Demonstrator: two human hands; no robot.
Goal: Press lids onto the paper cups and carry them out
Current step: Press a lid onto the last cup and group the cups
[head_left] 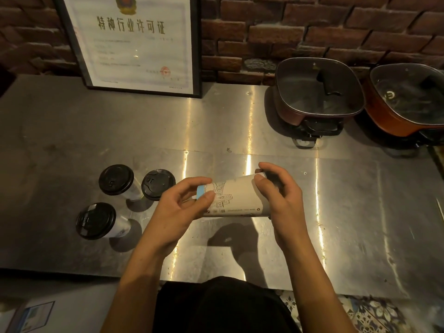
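Cup (236,198) held sideways above steel counter (336,212): white paper, line-drawn buildings, blue band at base. Left hand (182,210) pinches base end; right hand (281,193) curls round black lid (272,179) at mouth. Three lidded cups (116,179) stand at left.

Beige line-drawn cup (236,197), blue base; black lids (116,179); red-brown brick wall (312,32)

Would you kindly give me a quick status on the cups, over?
Left grip holds cup by base; right grip holds black lid at rim. Cup sideways above counter. Three lidded cups stand clear, left.
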